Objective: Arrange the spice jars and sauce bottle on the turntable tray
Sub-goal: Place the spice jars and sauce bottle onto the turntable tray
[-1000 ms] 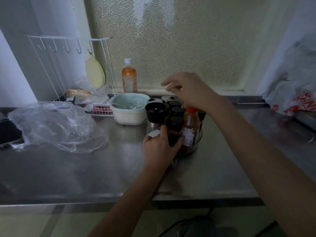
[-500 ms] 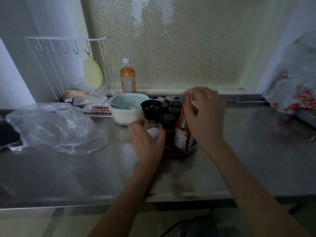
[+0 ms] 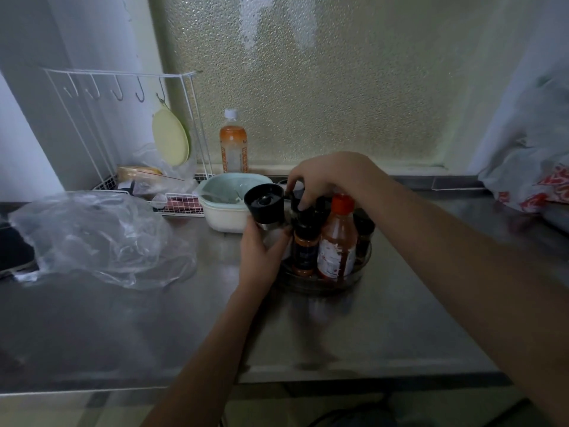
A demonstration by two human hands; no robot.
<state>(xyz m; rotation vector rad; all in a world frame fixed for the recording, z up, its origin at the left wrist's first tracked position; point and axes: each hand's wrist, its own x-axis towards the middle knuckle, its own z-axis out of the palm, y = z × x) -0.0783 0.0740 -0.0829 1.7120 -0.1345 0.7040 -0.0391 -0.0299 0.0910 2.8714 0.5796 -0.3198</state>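
Note:
A clear round turntable tray [image 3: 354, 277] sits mid-counter. On it stand a sauce bottle [image 3: 337, 238] with a red cap and several dark-capped spice jars, one with orange contents [image 3: 304, 246] at the front. My left hand [image 3: 263, 252] wraps the body of a grinder with a wide black top [image 3: 265, 204] at the tray's left edge. My right hand [image 3: 326, 177] reaches over the tray from the right, fingertips pinching the cap of a jar [image 3: 297, 200] at the back. The back jars are mostly hidden.
A pale green bowl [image 3: 226, 211] stands just left of the tray. Behind it are an orange drink bottle [image 3: 233, 147] and a white wire rack [image 3: 129, 124]. A crumpled clear plastic bag [image 3: 98, 238] lies at the left, another bag [image 3: 535, 180] far right.
My right hand moved left from the sauce bottle's cap to a jar at the back. My left hand shifted up onto the grinder's body. The red cap is now uncovered.

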